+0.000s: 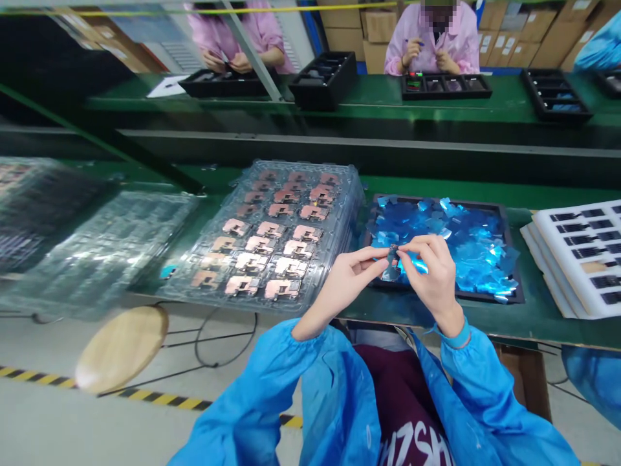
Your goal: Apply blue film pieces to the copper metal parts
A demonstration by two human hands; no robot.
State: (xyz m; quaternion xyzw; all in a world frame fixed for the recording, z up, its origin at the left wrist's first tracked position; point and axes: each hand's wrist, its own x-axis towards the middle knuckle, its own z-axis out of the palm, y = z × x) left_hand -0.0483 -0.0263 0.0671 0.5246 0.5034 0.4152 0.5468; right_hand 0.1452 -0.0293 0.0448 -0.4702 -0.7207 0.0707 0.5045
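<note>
My left hand (347,278) and my right hand (431,272) meet over the near edge of a black tray (509,298) heaped with blue film scraps (460,233). Both pinch a small dark part (392,254) between fingertips. A strip of blue film (412,264) runs under my right fingers. Left of my hands stands a stack of clear plastic trays (272,239) holding several copper-coloured flat parts (262,244).
White sheets with dark labels (582,252) lie at the right. More clear trays (97,246) blur at the left. A round wooden stool (121,348) stands below the green bench. Across the conveyor two people in pink work over black trays (445,85).
</note>
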